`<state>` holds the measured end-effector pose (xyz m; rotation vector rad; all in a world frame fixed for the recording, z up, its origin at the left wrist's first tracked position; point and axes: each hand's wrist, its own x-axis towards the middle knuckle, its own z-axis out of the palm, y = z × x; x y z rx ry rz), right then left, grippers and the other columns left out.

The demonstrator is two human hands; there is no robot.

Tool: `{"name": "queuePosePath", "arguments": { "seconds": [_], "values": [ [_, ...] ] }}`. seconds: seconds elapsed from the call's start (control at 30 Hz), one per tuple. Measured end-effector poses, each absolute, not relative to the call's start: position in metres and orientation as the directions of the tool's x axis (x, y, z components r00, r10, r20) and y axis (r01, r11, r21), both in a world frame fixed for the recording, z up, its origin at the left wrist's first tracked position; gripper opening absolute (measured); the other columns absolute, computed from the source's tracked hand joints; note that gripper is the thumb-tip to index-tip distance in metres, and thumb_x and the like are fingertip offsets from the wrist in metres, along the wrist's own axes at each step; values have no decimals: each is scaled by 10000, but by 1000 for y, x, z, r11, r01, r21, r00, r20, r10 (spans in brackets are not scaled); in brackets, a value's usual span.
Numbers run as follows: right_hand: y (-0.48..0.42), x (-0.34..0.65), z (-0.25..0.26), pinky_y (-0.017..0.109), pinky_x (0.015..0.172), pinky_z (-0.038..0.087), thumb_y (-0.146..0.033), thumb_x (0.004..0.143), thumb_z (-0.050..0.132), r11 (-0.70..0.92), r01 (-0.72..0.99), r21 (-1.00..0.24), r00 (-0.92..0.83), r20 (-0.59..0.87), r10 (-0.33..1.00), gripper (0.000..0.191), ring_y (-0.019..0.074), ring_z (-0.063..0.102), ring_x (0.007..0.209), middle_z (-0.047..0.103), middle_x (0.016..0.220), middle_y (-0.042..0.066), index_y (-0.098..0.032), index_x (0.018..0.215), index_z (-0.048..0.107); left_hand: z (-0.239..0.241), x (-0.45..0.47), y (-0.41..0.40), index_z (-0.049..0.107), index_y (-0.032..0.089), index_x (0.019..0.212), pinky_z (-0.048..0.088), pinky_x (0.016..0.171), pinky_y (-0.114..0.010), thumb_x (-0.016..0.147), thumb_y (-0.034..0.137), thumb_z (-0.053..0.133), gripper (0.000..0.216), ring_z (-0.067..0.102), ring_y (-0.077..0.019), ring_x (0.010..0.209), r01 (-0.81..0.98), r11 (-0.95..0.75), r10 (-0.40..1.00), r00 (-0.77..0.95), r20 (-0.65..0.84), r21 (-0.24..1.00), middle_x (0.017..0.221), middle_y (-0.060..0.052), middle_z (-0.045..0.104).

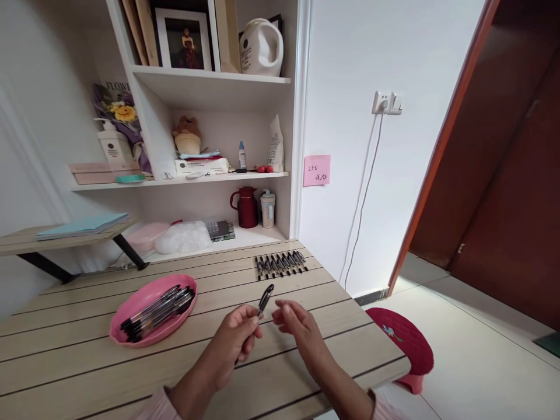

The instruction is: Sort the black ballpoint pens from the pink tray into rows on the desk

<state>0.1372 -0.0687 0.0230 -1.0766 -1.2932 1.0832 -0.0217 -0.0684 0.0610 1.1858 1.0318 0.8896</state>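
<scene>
My left hand (234, 341) is closed around a black pen (265, 299), its capped end pointing up and away over the wooden table (87, 373). My right hand (297, 326) hovers just right of the pen tip, fingers loosely curled and apart, holding nothing. A pink oval tray (126, 335) at the left holds several black pens (157, 312). Toward the table's far edge lies a neat row of several pen caps or short pens (280, 264).
White shelves (210, 79) behind the table carry a jug, a framed picture, a plush toy, bottles and a red kettle (246, 207). A pink note (317, 170) sticks to the wall. A red stool (405, 344) stands on the floor at the right, beside an open brown door.
</scene>
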Motion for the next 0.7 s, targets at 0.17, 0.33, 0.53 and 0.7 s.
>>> {"name": "queuePosePath", "arguments": {
  "seconds": [0.17,0.33,0.53,0.7],
  "values": [
    [-40,118,39,219,529,438,-561,700,528,28,-475,-879,-27,46,999,484,112,569,588,616,737,27,-154,961,516,49,4,-65,502,184,886,133,350,-136,672,332,594,277,292,-8,368,-172,246,937,294,-189,954,600,64,472],
    [-6,94,28,162,272,196,-543,674,507,-59,-403,-913,41,-82,996,385,41,335,293,488,496,-73,-171,763,454,32,17,-45,480,197,908,81,356,-133,643,337,608,326,256,2,350,-250,264,957,191,-220,932,568,82,416],
    [12,87,12,173,257,140,-516,711,435,-106,-320,-942,12,-116,993,326,43,267,241,448,441,-89,-191,724,424,-4,21,-25,378,245,1167,121,312,-142,614,469,620,644,222,-17,293,-286,305,951,141,-275,908,481,98,393],
    [10,87,11,178,368,254,-431,738,429,-22,-264,-964,114,-54,992,253,58,316,376,356,451,-90,-189,661,432,-21,17,-19,193,301,1334,241,310,-159,645,507,602,827,363,-54,308,-221,327,933,227,-278,919,539,49,527]
  ]
}}
